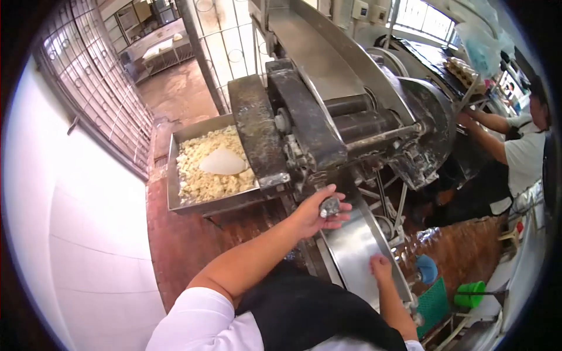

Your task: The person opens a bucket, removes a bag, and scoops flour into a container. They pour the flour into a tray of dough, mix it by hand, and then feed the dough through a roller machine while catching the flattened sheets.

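Observation:
My left hand [310, 217] reaches under the front of a dark, flour-dusted roller machine [310, 114]. Its fingers are stretched out around a worn metal knob [329, 206], which overlaps the palm. Below the machine, a smooth metal chute [354, 243] slopes down toward me. Over the right side of this chute is my right hand [381, 267], its fingers curled in and nothing showing in them. Left of the machine, a deep metal tray [171, 175] holds crumbly yellowish dough [199, 186], with a pale rounded scraper-like piece [223, 162] lying on top.
A person [521, 152] in a white shirt and dark apron works at the right, arms near a dark bench. Lower right are a green bucket [470, 294], a blue container [426, 269] and a green crate [433, 307]. A barred gate [96, 82] borders the left.

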Tool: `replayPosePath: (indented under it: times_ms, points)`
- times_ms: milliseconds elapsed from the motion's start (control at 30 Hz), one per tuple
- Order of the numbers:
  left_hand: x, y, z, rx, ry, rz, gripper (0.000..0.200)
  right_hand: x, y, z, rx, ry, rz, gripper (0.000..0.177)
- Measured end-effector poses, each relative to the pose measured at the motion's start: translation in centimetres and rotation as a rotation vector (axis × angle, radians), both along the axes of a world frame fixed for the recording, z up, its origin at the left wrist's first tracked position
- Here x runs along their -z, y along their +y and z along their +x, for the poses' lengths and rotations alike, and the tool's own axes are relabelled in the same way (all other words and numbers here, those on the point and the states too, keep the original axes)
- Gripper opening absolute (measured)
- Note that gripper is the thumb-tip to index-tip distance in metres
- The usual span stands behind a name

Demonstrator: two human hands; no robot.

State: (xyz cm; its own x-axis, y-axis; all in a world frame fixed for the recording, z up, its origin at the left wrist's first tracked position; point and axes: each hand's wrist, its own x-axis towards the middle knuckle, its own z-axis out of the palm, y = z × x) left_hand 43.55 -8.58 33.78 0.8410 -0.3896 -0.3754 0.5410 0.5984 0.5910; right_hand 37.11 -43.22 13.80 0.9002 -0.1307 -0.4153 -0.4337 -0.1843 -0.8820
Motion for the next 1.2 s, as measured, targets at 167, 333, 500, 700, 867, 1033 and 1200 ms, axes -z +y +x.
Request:
replayPosePath:
  times_ms: [167,333,500,700,867,1033,1200]
  points:
    - [4.1,4.1,-3.0,0.126,0.019,-0.112,0.066,0.4,2.9,-2.6,-0.121,-0.012,-0.056,0.02]
    - [10.0,11.2,-7.8,0.014,0.295,0.253,0.049,0.8,8.2,-3.8,-0.283,-0.002,-0.138,0.029]
    - [11.7,22.3,-11.0,-0.215,0.401,0.31,0.036,1.1,14.1,-4.6,-0.469,0.201,-0.31,0.027]
    - [15.4,37.5,-7.2,-0.291,0.031,0.833,0.036,3.5,22.9,-6.3,-0.483,0.335,-0.324,0.032]
    - [14.3,47.0,-0.5,-0.264,-0.198,1.412,0.052,2.7,33.3,-4.6,-0.704,0.2,-0.392,0.028]
    - [15.6,50.0,5.4,-0.099,-0.333,1.696,0.044,-1.8,42.6,-2.0,-0.582,0.246,-0.321,0.041]
    - [18.7,49.8,7.9,-0.011,-0.236,1.733,0.042,1.5,46.3,1.3,-0.629,0.338,-0.254,0.041]
